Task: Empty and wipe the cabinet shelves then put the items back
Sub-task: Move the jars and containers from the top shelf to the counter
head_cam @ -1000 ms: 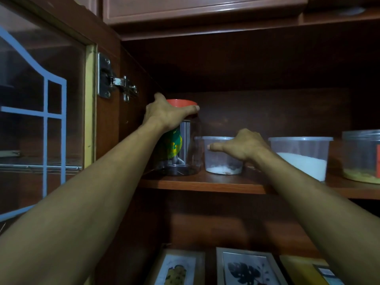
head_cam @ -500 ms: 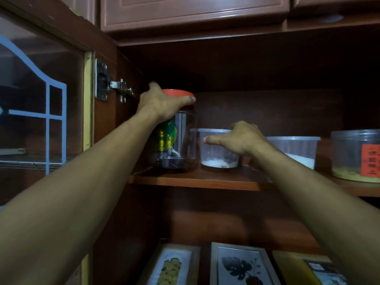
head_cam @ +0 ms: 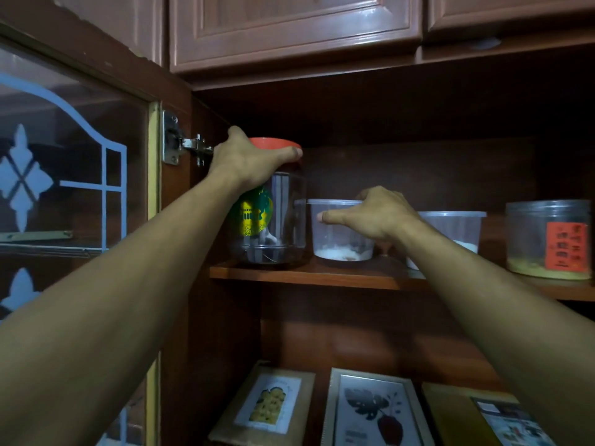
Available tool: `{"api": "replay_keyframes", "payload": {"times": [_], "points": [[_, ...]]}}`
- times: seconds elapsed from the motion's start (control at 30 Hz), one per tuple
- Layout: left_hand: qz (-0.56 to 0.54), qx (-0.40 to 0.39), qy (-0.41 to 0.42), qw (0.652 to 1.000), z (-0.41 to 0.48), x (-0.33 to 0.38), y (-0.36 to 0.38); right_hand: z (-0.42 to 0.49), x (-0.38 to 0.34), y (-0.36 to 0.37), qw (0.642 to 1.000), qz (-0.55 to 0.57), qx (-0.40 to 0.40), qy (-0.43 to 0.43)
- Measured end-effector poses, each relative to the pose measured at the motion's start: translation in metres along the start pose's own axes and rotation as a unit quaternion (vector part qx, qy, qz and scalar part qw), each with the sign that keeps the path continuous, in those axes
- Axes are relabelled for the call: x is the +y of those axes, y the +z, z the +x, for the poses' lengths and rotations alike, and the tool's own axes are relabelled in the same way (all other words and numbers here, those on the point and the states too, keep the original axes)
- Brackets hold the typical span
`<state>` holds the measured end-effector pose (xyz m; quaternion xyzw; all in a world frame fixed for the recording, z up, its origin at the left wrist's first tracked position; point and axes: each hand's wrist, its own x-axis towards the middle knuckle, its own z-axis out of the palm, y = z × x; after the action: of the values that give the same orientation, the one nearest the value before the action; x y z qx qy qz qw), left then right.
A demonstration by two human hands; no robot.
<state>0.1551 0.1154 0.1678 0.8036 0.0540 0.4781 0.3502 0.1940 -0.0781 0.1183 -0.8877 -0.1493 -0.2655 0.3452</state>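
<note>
- Though hardly begun, looks to be at the emptying stage: four containers on the shelf (head_cam: pixel 322 277), no cloth in sight, so most of the clearing, all the wiping and all the putting back left to do.
- Left hand (head_cam: pixel 248 162): laid over the top of the red-lidded jar (head_cam: pixel 285 217), fingers curled round the lid's rim, thumb along its front; holds it from above, base seemingly down on the wood.
- Right hand (head_cam: pixel 376 217): just right of the jar, fingers hooked over the back rim of the small clear tub (head_cam: pixel 338 236), thumb stretched along its near wall; grips it. Tub very close to the jar; cannot tell whether touching.
- Further right of the jar: a larger tub (head_cam: pixel 457 226) partly hidden behind the forearm, then a labelled jar (head_cam: pixel 547 239), well apart.
- Just in front of the jar's base: the shelf's front edge, no lip, so probably an easy slide-off and an easy slip too.
- Left of the jar: side wall and hinge (head_cam: pixel 190 144) close by the knuckles; likely little swinging room.
- Above the jar: a dark gap, probably enough for a short lift.
- Toward the camera from the jar: open room; glass door (head_cam: pixel 64 188) swung wide left; framed pictures (head_cam: pixel 373 410) below, in the drop path.
</note>
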Motion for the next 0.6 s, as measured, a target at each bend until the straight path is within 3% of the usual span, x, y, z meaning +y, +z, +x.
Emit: {"api": "replay_keyframes", "payload": {"times": [0.6], "points": [[-0.042,-0.028,0.026,0.998,-0.05,0.025,-0.072,-0.081,-0.035,-0.041,0.998,0.008,0.058,0.024]]}}
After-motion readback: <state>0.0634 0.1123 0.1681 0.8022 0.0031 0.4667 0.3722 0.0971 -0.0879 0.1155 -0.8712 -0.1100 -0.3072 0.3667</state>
